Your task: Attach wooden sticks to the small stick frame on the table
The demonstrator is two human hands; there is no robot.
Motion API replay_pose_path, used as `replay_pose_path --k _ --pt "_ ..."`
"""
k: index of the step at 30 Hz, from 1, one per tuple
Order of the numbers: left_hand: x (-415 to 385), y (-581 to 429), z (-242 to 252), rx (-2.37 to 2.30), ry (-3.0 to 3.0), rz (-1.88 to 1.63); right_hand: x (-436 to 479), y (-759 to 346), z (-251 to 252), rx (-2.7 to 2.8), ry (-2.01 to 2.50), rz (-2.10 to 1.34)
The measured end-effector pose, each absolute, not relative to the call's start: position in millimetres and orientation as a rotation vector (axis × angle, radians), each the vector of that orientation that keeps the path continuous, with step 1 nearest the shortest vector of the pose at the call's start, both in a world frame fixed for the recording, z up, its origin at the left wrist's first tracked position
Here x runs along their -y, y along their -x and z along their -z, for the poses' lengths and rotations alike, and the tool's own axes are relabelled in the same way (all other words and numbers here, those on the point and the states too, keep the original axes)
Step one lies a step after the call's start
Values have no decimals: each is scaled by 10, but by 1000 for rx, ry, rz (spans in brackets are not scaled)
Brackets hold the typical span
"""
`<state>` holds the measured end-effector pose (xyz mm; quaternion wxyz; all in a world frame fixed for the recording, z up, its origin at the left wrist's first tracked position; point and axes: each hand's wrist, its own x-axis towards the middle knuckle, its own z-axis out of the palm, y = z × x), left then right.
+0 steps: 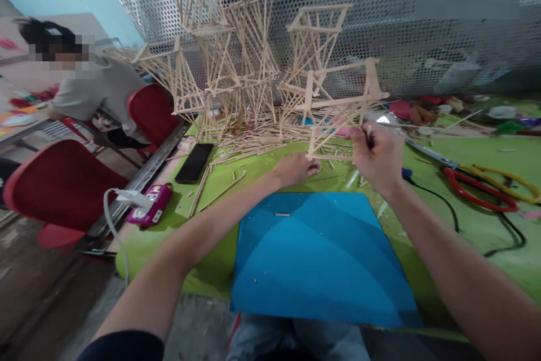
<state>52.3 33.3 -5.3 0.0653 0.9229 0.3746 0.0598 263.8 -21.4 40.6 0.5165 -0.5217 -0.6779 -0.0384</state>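
We are working at a green worktop (203,203) with a blue mat (321,259) lying just in front of us. Our right hand (376,155) is raised at about one o'clock from the mat, its fingers pressed together in a pinch on a small piece at the lower edge of a stick frame (338,107); what exactly sits between the fingertips is too small to tell. The frame is an open lattice of thin wooden sticks, tilted, with its bottom rail near the worktop. Our left hand (296,168) rests low at twelve o'clock from the mat, fingers curled and closed at the bottom rail's left end, seemingly steadying it.

To do this well, we judge that the left hand should keep the rail pinned flat while the right works the joint, since a lattice this light will likely twist under sideways force. Pressure should run along the sticks, not across them.

Behind the frame, at eleven to twelve o'clock, several finished stick towers (236,51) stand against a perforated metal screen (422,40), over a heap of loose sticks (257,138). Red-and-yellow-handled scissors (473,178) lie at three o'clock; a black phone (194,162) and a pink charger (150,206) lie at nine o'clock. Another person (84,88) sits well apart on the far left, beside red chairs (54,183).
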Motion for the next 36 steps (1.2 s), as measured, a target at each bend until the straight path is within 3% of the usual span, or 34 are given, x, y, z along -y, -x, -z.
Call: replay_pose_path --k 9,18,36 --pt "-399 -566 178 -982 -2912 -95 206 -2655 -390 1644 1277 120" --pt "-486 -510 372 -1057 -2771 -329 218 -2639 -411 1626 1290 94" --pt "-483 -393 133 -670 -2579 -298 216 -2639 -397 1638 1271 92"
